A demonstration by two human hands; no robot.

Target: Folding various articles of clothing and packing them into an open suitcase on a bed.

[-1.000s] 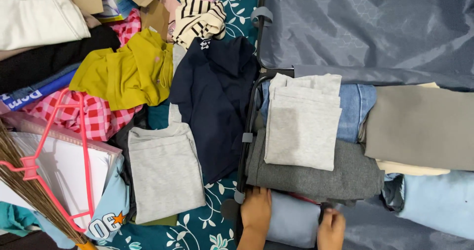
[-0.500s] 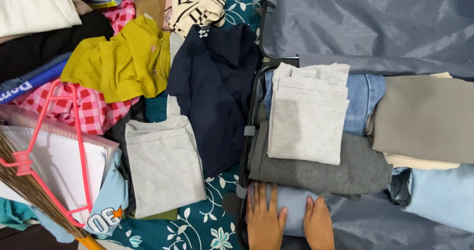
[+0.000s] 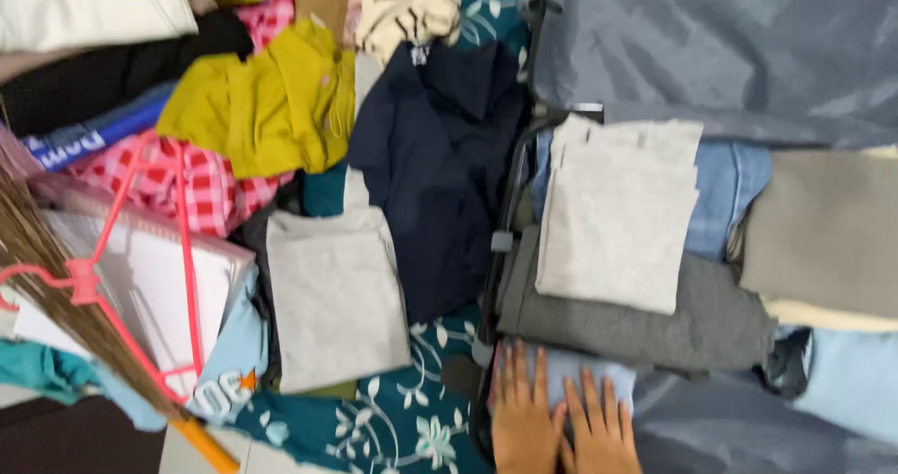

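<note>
My left hand (image 3: 522,416) and my right hand (image 3: 599,427) lie flat, side by side, fingers spread, on a folded light blue garment (image 3: 566,366) in the near corner of an open suitcase (image 3: 711,53). Just beyond them in the case lie a dark grey folded garment (image 3: 645,320) and, on top of it, a light grey folded one (image 3: 617,217). Blue jeans (image 3: 725,193) and a taupe folded piece (image 3: 828,231) fill the case to the right. The frame is blurred.
Left of the case, on a teal floral sheet (image 3: 393,427), lie a navy garment (image 3: 440,170), a folded grey garment (image 3: 337,296), a mustard top (image 3: 262,109), red checked cloth (image 3: 201,179), a pink hanger (image 3: 140,277), a broom (image 3: 94,334) and a white pad (image 3: 140,296).
Both hands have come together and flattened on the light blue garment with fingers spread. The camera view has shifted, so everything sits further right in the frame.
</note>
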